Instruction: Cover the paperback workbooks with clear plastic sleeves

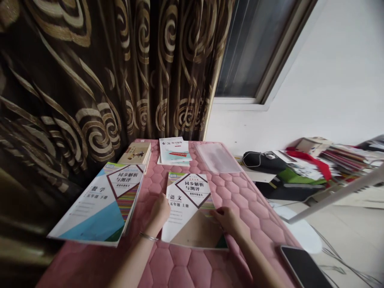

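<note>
Both my hands rest on a Chinese-language workbook (187, 208) lying on a pink quilted mat (180, 266). My left hand (160, 212) grips its left edge, and my right hand (226, 221) grips its lower right side. My hands hide part of the white, brown and green cover. To the left lies a thicker blue-and-white maths workbook (99, 204), not touched by either hand. Farther away are a small stack of books (135, 154) and a calligraphy workbook (174, 150).
A clear plastic sleeve (217, 158) lies at the mat's far end, and a black phone (304, 268) sits at its near right corner. A dark patterned curtain (90, 80) hangs along the left. Beyond the mat's right edge, a black bag (264, 162) and piled papers (342, 160) sit lower down.
</note>
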`<control>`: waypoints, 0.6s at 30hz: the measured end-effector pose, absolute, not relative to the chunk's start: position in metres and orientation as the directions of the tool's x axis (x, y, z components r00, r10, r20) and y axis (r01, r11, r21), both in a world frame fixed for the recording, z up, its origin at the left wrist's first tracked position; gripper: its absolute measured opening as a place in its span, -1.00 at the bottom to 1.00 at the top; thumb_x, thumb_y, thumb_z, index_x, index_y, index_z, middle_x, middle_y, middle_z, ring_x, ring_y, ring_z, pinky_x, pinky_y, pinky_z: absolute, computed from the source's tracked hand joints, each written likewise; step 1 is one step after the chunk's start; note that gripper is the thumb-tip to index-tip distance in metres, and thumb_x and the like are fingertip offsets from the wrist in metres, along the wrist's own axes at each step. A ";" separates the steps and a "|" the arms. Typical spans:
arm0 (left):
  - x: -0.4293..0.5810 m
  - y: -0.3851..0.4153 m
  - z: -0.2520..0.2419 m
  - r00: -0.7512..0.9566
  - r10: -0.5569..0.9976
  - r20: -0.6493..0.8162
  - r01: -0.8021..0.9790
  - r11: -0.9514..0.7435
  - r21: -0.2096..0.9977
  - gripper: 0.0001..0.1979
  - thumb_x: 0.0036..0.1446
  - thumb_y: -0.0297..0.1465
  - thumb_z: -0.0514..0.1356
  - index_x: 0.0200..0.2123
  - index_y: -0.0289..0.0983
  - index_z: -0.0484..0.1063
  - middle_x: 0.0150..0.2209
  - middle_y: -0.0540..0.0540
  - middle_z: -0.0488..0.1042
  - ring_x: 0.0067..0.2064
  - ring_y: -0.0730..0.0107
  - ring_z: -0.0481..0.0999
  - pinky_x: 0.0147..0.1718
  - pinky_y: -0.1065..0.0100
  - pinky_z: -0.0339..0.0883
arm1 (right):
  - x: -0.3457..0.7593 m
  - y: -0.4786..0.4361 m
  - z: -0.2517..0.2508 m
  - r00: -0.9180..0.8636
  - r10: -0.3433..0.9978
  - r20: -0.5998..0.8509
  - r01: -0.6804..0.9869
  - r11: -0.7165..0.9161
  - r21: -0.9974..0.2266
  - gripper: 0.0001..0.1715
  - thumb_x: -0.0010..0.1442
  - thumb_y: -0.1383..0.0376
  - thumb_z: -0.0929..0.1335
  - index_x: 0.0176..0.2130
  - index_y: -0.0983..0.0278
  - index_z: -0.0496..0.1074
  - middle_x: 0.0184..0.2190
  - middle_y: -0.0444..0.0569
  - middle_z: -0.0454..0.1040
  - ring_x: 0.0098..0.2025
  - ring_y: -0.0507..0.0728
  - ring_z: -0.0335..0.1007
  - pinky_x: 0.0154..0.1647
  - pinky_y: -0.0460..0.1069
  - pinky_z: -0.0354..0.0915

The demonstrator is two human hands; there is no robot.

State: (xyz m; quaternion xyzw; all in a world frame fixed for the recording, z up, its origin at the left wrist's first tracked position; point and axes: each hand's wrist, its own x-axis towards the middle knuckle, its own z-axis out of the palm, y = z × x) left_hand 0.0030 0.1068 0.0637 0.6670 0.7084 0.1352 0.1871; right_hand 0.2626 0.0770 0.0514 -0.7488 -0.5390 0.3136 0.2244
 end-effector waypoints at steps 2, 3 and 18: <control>0.004 0.102 0.062 -0.041 0.997 -0.064 0.897 0.065 0.438 -0.70 0.25 -0.60 -0.07 -0.06 -0.49 0.40 -0.11 -0.44 0.55 -0.04 0.18 0.57 -0.19 0.37 0.32 | 0.260 0.074 0.051 0.214 0.942 -0.257 0.674 -0.333 -0.659 -0.62 0.23 0.16 0.28 -0.54 0.25 0.41 -0.63 -0.07 0.47 -0.59 0.08 0.38 -0.61 -0.08 0.15; 0.005 0.101 0.061 -0.046 0.998 -0.049 0.898 0.063 0.436 -0.69 0.25 -0.60 -0.07 -0.05 -0.49 0.40 -0.09 -0.45 0.54 -0.03 0.18 0.57 -0.18 0.36 0.32 | 0.259 0.073 0.051 0.213 0.946 -0.243 0.693 -0.321 -0.645 -0.59 0.24 0.15 0.26 -0.56 0.24 0.39 -0.61 -0.05 0.48 -0.56 0.10 0.41 -0.59 -0.08 0.16; -0.004 0.116 0.066 -0.139 0.978 -0.159 0.813 0.204 0.545 -0.72 0.29 -0.39 0.03 -0.18 -0.40 0.50 -0.13 -0.41 0.58 -0.09 0.20 0.57 -0.28 0.37 0.24 | 0.257 0.066 0.045 0.187 0.978 -0.089 0.766 -0.202 -0.611 -0.63 0.26 0.18 0.22 -0.53 0.22 0.36 -0.48 0.02 0.56 -0.39 0.15 0.48 -0.40 -0.06 0.20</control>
